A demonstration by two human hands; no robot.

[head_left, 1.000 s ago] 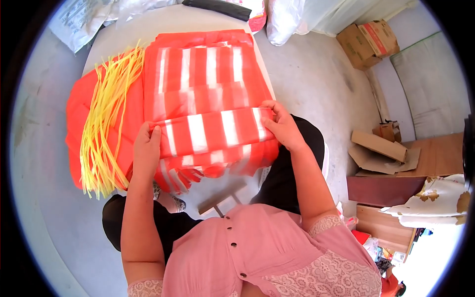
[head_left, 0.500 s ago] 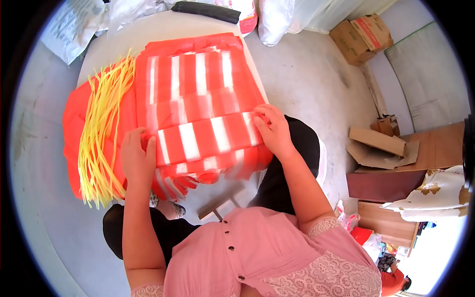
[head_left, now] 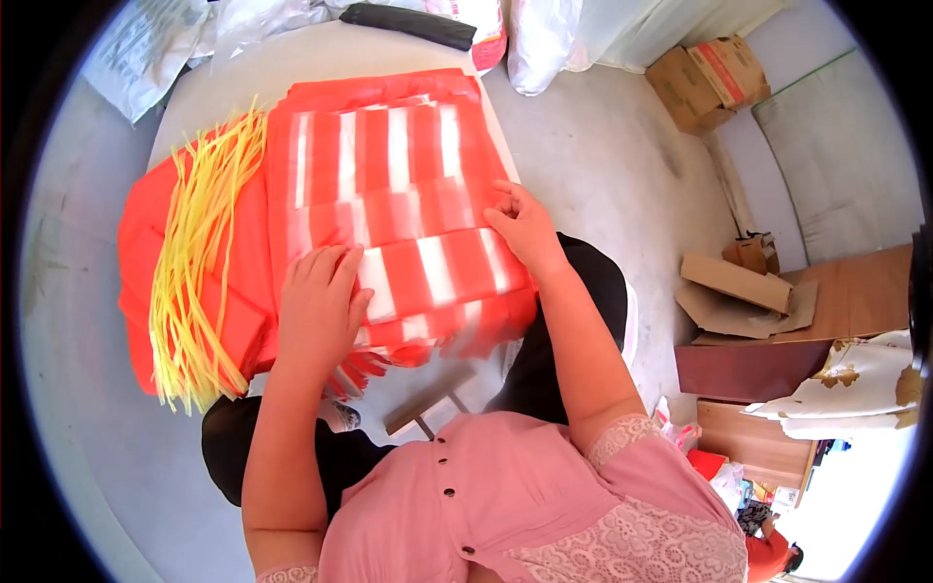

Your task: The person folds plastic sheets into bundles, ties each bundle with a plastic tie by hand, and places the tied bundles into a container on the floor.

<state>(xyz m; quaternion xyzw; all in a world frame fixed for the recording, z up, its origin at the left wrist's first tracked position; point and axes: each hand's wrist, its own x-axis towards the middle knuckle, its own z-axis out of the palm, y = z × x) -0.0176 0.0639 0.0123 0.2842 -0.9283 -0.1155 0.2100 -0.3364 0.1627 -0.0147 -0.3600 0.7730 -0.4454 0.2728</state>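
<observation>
A stack of thin red plastic sheets with white stripes (head_left: 425,210) lies on the table in front of me, its near edge crumpled and fringed. My left hand (head_left: 323,296) rests on the near left part of the stack, fingers stretched out and holding nothing. At the right edge, my right hand (head_left: 525,225) touches the sheets with bent fingers, the thumb apart from them. Left of the stripes, a bunch of yellow plastic strips (head_left: 199,262) lies across plain red plastic (head_left: 141,238).
The pale table (head_left: 292,56) carries a black roll (head_left: 408,25) at its far side. White plastic bags (head_left: 542,44) stand behind. Cardboard boxes (head_left: 692,89) sit far right, with flattened cardboard (head_left: 734,291) on a wooden cabinet (head_left: 860,301). A person in red (head_left: 770,556) is at lower right.
My left hand has moved right and inward, from the stack's left edge onto the stripes. My right hand has shifted slightly up and left along the right edge.
</observation>
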